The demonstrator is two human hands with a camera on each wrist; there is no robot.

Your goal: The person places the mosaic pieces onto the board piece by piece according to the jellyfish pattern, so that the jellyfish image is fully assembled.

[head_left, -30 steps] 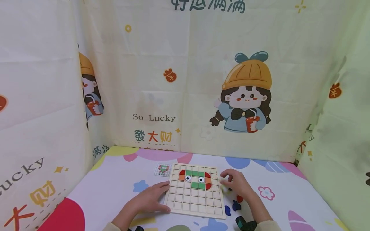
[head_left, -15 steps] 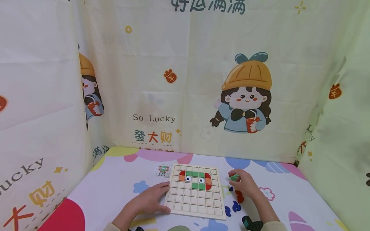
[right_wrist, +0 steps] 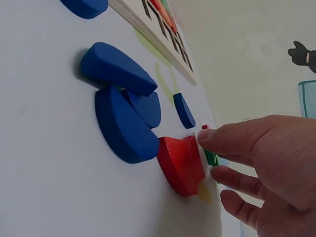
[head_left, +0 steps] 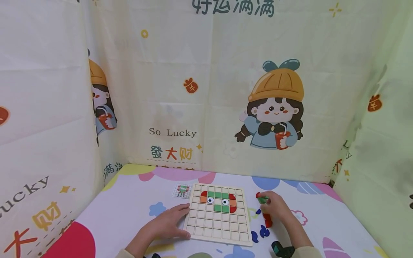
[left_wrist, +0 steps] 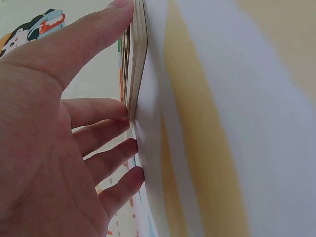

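Note:
A wooden grid board (head_left: 213,229) lies on the table, with green, red and orange pieces and two eye pieces set in its upper cells. My left hand (head_left: 167,220) rests at its left side; in the left wrist view the thumb and extended fingertips touch the board's edge (left_wrist: 139,54). Right of the board, my right hand (head_left: 275,208) pinches a green block (head_left: 262,200) between thumb and fingers, low over the table. A bit of red shows just beyond it. Red pieces (right_wrist: 178,165) and several blue curved pieces (right_wrist: 118,69) lie beside that hand.
A small pattern card (head_left: 182,190) with a figure on a grid lies at the board's upper left corner. Dark wrist gear (head_left: 283,249) sits under the right forearm. Printed cloth walls (head_left: 219,107) stand around the back and sides of the table.
My right hand has moved right from the board's edge to the loose pieces, and a green block now shows in its fingers. The left hand and the board stay put.

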